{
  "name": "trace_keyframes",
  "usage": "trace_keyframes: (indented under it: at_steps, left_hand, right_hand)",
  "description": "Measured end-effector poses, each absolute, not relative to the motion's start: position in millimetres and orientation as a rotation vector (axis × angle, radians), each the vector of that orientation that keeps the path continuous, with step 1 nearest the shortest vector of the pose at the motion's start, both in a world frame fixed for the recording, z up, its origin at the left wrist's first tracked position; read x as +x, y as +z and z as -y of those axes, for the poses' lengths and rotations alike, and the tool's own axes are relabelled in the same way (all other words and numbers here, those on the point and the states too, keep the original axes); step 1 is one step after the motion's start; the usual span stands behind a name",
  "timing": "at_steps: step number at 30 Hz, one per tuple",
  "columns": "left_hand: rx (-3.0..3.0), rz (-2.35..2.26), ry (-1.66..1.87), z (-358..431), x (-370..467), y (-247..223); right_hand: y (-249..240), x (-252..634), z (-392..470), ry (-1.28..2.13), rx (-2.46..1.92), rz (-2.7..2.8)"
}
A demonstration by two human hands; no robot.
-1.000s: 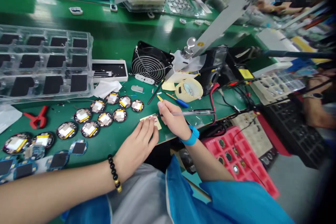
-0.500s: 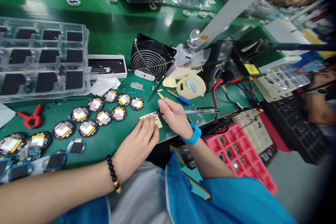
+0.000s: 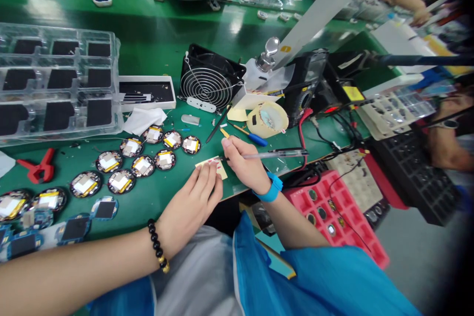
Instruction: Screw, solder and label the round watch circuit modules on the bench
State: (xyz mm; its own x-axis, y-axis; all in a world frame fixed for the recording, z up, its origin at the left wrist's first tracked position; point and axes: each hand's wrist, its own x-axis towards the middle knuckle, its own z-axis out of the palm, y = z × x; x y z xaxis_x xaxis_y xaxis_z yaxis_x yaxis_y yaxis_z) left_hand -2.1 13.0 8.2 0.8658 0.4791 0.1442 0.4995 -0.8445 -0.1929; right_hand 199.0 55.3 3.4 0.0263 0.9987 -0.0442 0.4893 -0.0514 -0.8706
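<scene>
My left hand [image 3: 192, 202] lay flat, fingers together, pinning yellow note [image 3: 218, 167] at frame centre on green table [image 3: 159, 49]. My right hand [image 3: 244, 165] pinched pen [image 3: 276, 154], tip at note. Round battery units [image 3: 144, 155] left of note.

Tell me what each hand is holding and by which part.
The right hand grips a pen near its writing end, with the barrel pointing right. The left hand holds nothing; its fingertips press down on the small yellow note.
</scene>
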Motion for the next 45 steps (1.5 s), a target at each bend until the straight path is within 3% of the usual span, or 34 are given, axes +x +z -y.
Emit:
trace_keyframes:
  at_steps: [45]
  left_hand:
    - [-2.748, 0.722, -0.055, -7.7, -2.5, 12.1]
  right_hand:
    - [3.8, 200.1, -52.4, 0.99, -1.564, 1.547]
